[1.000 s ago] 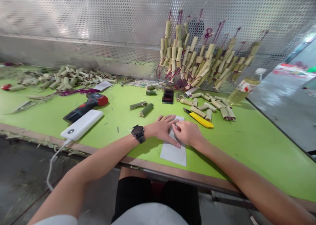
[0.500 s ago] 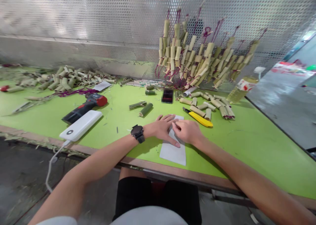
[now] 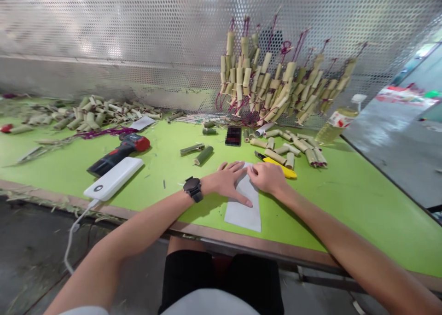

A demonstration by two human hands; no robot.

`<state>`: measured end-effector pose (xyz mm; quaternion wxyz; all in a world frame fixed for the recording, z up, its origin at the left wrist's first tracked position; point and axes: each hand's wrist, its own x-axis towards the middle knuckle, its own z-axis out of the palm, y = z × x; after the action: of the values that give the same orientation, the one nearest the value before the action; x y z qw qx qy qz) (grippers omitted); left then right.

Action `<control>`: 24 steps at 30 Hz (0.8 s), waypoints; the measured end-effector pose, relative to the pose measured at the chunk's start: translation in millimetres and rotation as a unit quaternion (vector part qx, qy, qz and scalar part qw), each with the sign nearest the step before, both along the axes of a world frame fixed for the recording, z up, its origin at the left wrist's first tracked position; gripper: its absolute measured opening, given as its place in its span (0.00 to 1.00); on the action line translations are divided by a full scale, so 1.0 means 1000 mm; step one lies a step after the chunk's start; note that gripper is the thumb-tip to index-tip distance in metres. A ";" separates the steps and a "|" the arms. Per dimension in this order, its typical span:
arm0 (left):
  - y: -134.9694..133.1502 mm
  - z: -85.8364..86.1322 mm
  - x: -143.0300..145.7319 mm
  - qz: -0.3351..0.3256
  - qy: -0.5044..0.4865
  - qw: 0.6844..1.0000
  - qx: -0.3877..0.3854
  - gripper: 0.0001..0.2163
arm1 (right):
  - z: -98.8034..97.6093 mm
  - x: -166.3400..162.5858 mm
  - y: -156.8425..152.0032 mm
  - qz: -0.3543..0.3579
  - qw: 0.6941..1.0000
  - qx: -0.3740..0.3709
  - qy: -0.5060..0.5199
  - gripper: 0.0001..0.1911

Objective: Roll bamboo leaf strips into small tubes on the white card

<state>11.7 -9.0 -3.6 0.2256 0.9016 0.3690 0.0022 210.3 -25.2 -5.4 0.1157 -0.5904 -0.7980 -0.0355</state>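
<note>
A narrow white sheet of paper point(image 3: 244, 216) lies lengthwise near the table's front edge. My left hand point(image 3: 229, 181) is spread flat on it, fingers apart and holding nothing, with a black watch point(image 3: 193, 188) on the wrist. My right hand point(image 3: 267, 177) is closed, its curled fingertips at the paper's far right edge; the palm side is hidden. Just beyond that hand lies a yellow utility knife point(image 3: 288, 172) with its dark tip pointing left, partly covered by the hand.
Cut bamboo pieces point(image 3: 276, 156) and an oil bottle point(image 3: 336, 124) are at the right. Strung bamboo point(image 3: 276, 84) hangs on the perforated metal wall. On the left are a cordless drill point(image 3: 119, 154), a white power bank point(image 3: 117, 179) with its cable, and a bamboo pile point(image 3: 93, 112).
My right hand has slid a little to the right, from over the paper to its far right edge. My left hand stays flat on the paper. The view has shifted slightly.
</note>
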 end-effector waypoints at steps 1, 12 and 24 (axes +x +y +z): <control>0.000 0.001 0.000 -0.001 0.000 1.000 -0.002 0.66 | 0.000 0.001 0.001 -0.009 1.000 0.005 -0.001 0.25; 0.000 -0.001 0.000 0.000 -0.005 1.000 0.000 0.65 | 0.000 0.001 0.000 -0.005 1.000 0.001 -0.013 0.25; 0.001 0.000 0.000 -0.002 -0.003 1.000 -0.003 0.65 | 0.002 -0.001 -0.004 0.009 1.000 -0.013 0.011 0.25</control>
<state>11.5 -8.5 -3.3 0.2292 0.9016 0.3669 0.0037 209.0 -29.3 -3.8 0.1172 -0.5851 -0.8022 -0.0179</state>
